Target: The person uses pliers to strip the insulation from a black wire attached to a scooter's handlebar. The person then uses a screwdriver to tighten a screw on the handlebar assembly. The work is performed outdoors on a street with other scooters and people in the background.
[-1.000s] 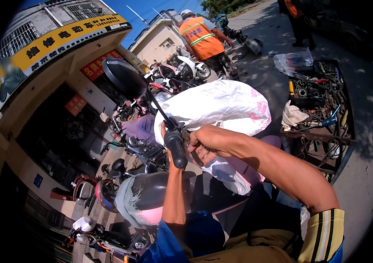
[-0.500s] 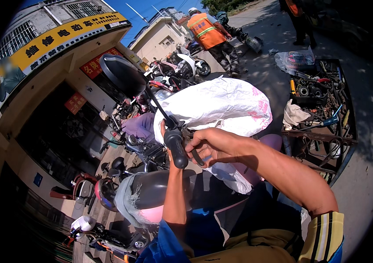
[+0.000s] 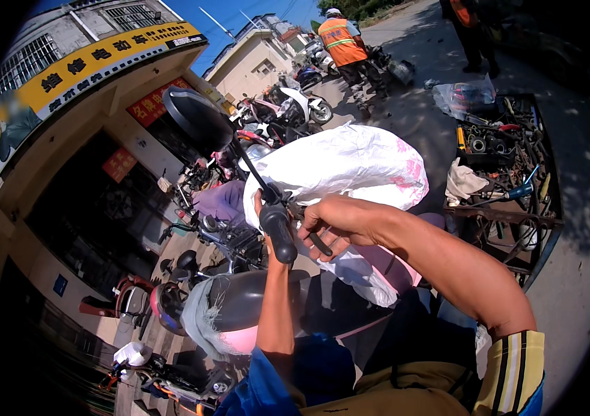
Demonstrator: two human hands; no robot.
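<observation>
A black rubber handlebar grip [image 3: 278,234] of a pink scooter points toward me, with a round-backed black mirror [image 3: 198,119] on a stalk above it. My left hand [image 3: 259,206] is behind the grip's far end, and its fingers are mostly hidden. Just right of the grip, my right hand [image 3: 333,225] has its fingers curled at a dark brake lever [image 3: 320,244], whose tip sticks out below them. A white woven sack [image 3: 340,156] covers the scooter's front beyond my hands. The scooter's black seat [image 3: 239,301] is at the lower left, partly draped with grey cloth.
At right stands a metal tray [image 3: 543,255] crowded with tools, a rag [image 3: 463,182] and a plastic bag [image 3: 463,97]. Several parked scooters [image 3: 302,104] line the shop front at left. A person in an orange vest [image 3: 340,43] is up the road; another stands at upper right.
My right hand and the brake lever have shifted slightly to the right, away from the grip. The person in the orange vest has moved right and a little farther off.
</observation>
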